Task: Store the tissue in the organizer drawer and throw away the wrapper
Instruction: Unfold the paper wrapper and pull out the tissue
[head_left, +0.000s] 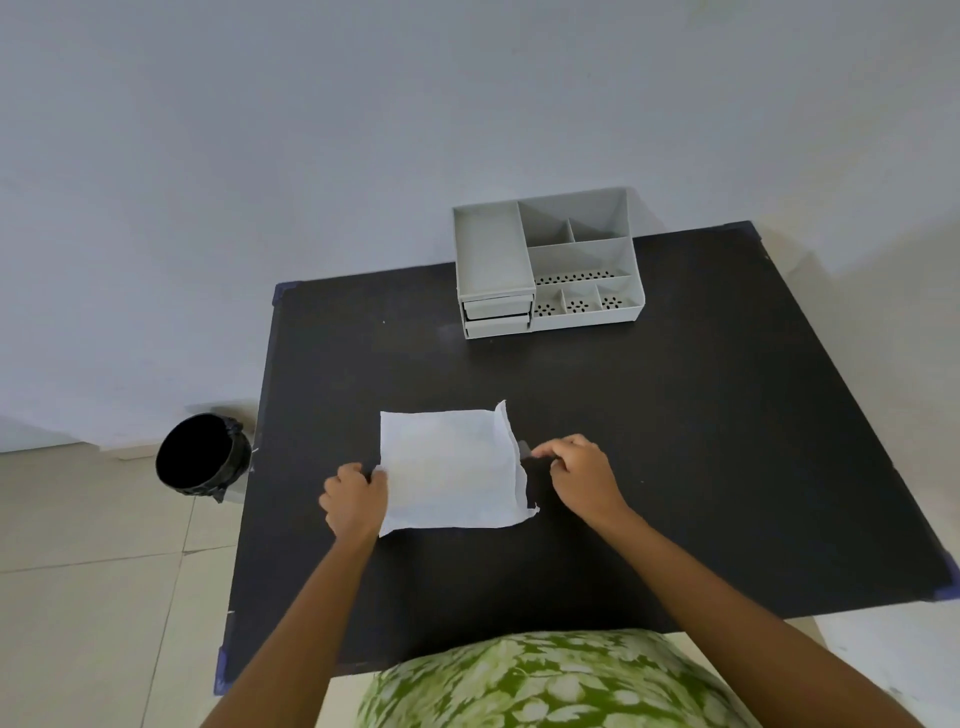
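A white tissue (447, 467) lies spread flat on the black table (675, 441), its right edge curled up. My left hand (353, 499) pinches the tissue's left edge. My right hand (576, 473) is just right of the tissue, fingers closed near a small dark piece (523, 448) at the tissue's right edge; whether it holds the tissue I cannot tell. The grey organizer (545, 265) stands at the table's far side, with two small drawers (497, 318) stacked at its lower left, the upper one slightly out.
A black-lined bin (200, 457) stands on the tiled floor left of the table. A white wall rises behind the organizer. The table's near edge is against my green patterned clothing (545, 680).
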